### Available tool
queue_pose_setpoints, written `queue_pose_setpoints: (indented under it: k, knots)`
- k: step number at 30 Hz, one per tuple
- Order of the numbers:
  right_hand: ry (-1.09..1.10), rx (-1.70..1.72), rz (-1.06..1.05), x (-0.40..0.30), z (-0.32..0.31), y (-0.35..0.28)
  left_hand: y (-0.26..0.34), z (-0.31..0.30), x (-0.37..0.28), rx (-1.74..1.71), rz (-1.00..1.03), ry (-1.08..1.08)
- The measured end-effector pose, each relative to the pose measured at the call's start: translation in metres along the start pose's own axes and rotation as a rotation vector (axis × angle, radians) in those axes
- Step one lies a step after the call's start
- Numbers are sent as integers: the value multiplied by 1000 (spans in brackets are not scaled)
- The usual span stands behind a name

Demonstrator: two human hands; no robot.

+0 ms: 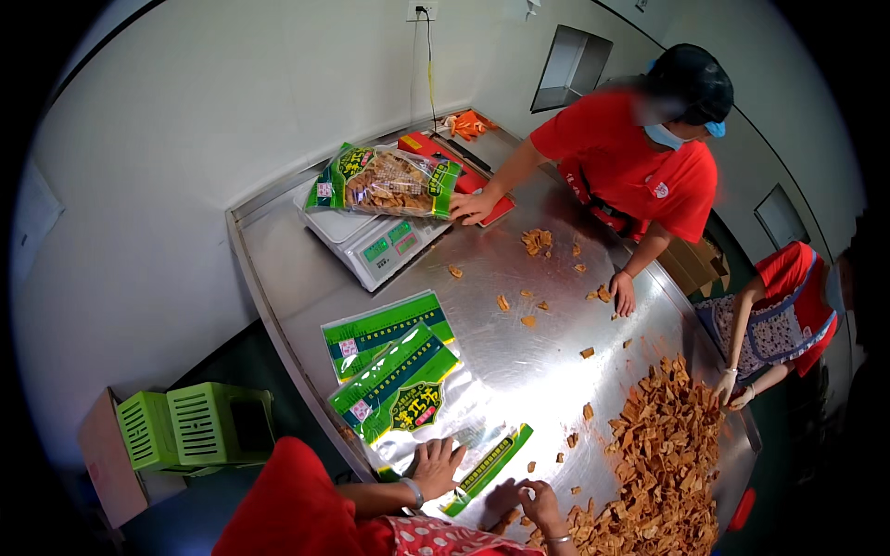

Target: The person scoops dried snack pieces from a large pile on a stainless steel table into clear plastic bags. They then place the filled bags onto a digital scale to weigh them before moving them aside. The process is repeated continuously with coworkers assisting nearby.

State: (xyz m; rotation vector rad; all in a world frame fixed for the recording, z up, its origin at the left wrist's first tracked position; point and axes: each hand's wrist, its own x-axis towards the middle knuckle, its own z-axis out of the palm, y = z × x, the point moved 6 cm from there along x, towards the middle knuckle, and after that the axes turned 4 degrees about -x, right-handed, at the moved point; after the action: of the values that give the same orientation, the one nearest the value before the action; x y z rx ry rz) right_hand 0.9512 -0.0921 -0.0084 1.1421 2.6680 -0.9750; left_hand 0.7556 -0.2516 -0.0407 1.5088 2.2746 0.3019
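My left hand [439, 467] lies flat with spread fingers on an empty clear-and-green plastic food bag [410, 410]. A second green bag [382, 326] lies partly beneath that one. My right hand [540, 505] hovers at the near edge of a large heap of brown dried food pieces [660, 445]. Its fingers are curled, and whether anything is between them is not visible. Across the table, a filled bag [393, 182] rests on a digital scale [389, 250], where a co-worker's hand [476, 206] touches its end.
The steel table [278, 250] has a raised rim and scattered food pieces [537, 241]. A red bag sealer [424, 144] and orange gloves [467, 125] are at the back. Two co-workers in red stand along the right side. Green plastic stools [215, 424] stand at lower left.
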Motion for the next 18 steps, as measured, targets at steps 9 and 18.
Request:
queue_pose_setpoints:
  k: [9, 18]
  knots:
    - [214, -134, -229, -101, -30, 88, 87, 45, -32, -31, -269, 25]
    - [116, 68, 169, -198, -78, 138, 92, 99, -25, 62, -161, 75]
